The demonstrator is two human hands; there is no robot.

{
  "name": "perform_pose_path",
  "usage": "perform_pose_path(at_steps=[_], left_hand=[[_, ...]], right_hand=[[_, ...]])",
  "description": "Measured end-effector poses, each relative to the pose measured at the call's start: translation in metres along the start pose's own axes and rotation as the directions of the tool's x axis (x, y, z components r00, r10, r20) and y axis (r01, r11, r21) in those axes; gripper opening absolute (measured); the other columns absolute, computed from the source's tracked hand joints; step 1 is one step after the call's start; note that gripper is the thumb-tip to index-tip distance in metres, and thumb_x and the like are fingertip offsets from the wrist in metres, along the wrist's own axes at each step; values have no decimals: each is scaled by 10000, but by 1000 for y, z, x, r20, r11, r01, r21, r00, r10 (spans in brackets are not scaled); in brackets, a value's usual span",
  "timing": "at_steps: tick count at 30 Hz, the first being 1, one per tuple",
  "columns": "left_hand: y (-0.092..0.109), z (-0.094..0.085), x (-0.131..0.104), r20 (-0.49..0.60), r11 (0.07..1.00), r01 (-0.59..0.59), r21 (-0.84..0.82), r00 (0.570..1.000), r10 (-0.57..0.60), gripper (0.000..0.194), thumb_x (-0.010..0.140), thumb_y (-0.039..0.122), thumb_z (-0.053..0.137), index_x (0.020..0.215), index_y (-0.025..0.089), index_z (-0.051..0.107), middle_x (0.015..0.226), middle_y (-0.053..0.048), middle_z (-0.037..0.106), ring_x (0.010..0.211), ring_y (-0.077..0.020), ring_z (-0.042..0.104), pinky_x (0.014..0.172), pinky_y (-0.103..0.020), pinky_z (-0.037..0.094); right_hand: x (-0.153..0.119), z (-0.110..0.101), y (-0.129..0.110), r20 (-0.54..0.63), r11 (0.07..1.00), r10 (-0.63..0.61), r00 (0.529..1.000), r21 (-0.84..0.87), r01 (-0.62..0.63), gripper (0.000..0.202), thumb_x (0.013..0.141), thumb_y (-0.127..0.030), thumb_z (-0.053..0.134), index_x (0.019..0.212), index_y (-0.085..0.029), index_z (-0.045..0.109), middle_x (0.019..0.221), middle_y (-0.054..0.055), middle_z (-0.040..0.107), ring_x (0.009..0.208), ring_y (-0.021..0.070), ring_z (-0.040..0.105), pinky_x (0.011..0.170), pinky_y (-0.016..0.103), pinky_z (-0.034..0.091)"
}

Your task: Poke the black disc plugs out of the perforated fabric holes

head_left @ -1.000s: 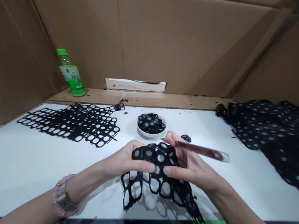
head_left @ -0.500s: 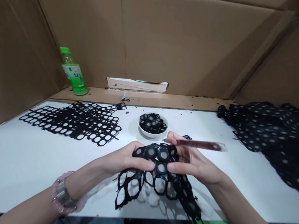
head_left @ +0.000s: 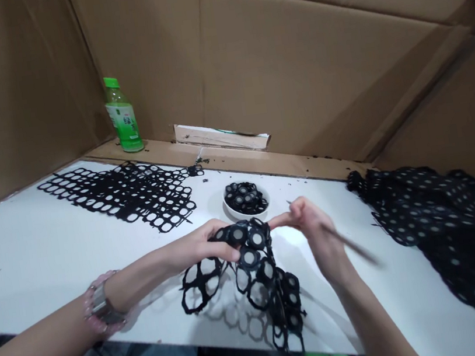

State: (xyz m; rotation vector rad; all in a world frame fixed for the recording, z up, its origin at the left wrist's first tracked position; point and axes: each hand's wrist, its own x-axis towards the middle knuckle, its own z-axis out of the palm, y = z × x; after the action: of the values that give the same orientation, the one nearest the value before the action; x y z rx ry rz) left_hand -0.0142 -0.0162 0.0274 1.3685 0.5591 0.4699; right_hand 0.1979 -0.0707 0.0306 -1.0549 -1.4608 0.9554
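My left hand (head_left: 209, 245) pinches a black mesh piece (head_left: 248, 257) between thumb and fingers. Grey-centred discs fill some of its rings, while others are open loops; its lower part hangs above the front of the white table. To the right of the mesh, my right hand (head_left: 315, 229) is closed round a slim tool (head_left: 353, 246), blurred at its rear end. The tool's thin tip points up and left. One finger of that hand reaches to the mesh's upper right edge. Just beyond the mesh stands a white bowl (head_left: 247, 214) holding black discs with grey centres.
Black open netting (head_left: 133, 192) lies at the left on the white table (head_left: 18, 256). Dotted black fabric (head_left: 450, 213) covers the right side. A green bottle (head_left: 125, 126) stands by the cardboard wall (head_left: 313, 61). Small black scraps dot the back edge.
My right hand has let go of the mesh's front and moved right, turning the tool. The mesh's right part now hangs more freely. My left hand keeps its hold.
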Motion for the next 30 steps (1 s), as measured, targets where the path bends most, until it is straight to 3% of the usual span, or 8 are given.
perform_pose_path(at_steps=[2, 5, 8, 13, 18, 20, 26, 30], left_hand=[[0, -2, 0, -18, 1000, 19, -20, 1000, -19, 169, 580, 276, 692, 611, 141, 595, 589, 22, 546, 554, -105, 467, 515, -196, 359], [-2, -5, 0, -30, 999, 40, -1, 999, -40, 228, 575, 311, 740, 617, 130, 607, 583, 18, 562, 530, -94, 477, 481, -180, 354], [-5, -9, 1, -31, 1000, 20, 2, 999, -19, 235, 576, 307, 760, 640, 122, 631, 587, 17, 585, 527, -90, 495, 486, -175, 381], [-6, -12, 4, -128, 1000, -8, 0, 992, 8, 258, 575, 316, 771, 617, 121, 607, 578, 31, 574, 532, -79, 492, 494, -162, 388], [-9, -13, 7, -221, 999, -24, -25, 975, 18, 265, 573, 315, 785, 681, 123, 636, 631, 17, 615, 569, -97, 526, 520, -175, 415], [-11, -14, 8, -208, 997, -17, -78, 978, 0, 289, 579, 336, 790, 697, 125, 632, 631, 15, 621, 554, -95, 536, 515, -175, 421], [-10, -14, 8, -181, 988, -66, -137, 983, 40, 299, 566, 335, 788, 660, 125, 596, 557, 25, 585, 483, -83, 504, 451, -168, 396], [-8, -12, 8, -214, 990, -64, -125, 976, 36, 294, 560, 326, 781, 661, 129, 589, 569, 24, 594, 488, -84, 516, 447, -163, 404]], right_hand=[[2, -5, 1, -139, 996, -52, 989, 64, 61, 399, 935, -537, 212, 890, -246, 480, 670, 18, 625, 736, 215, 590, 769, 381, 384], [4, -7, 0, -221, 967, -36, 975, 238, 89, 292, 936, -456, 310, 993, -258, 517, 600, -22, 609, 624, 174, 579, 705, 337, 427], [6, -2, 0, -163, 921, 46, 986, 388, 21, 120, 889, -364, 479, 878, -254, 527, 621, -28, 650, 658, 152, 603, 729, 308, 467], [5, 8, 5, -42, 842, 201, 979, 518, -151, 153, 826, -354, 603, 751, -223, 575, 838, 18, 735, 799, 173, 674, 787, 323, 496], [5, 11, 10, 184, 844, 196, 963, 469, -261, 240, 835, -344, 591, 635, -211, 573, 1064, 61, 707, 1139, 220, 557, 1012, 403, 344], [5, 12, 11, 233, 853, 191, 954, 441, -278, 258, 819, -382, 604, 628, -211, 573, 1131, 63, 680, 1144, 237, 545, 1011, 423, 325], [8, 20, 21, 203, 880, 251, 947, 359, -310, 344, 718, -507, 671, 604, -205, 554, 966, 44, 659, 909, 217, 590, 832, 359, 418], [8, 22, 30, 94, 935, 173, 980, 297, -193, 343, 743, -505, 644, 617, -201, 551, 876, 15, 578, 774, 171, 541, 740, 303, 416]])
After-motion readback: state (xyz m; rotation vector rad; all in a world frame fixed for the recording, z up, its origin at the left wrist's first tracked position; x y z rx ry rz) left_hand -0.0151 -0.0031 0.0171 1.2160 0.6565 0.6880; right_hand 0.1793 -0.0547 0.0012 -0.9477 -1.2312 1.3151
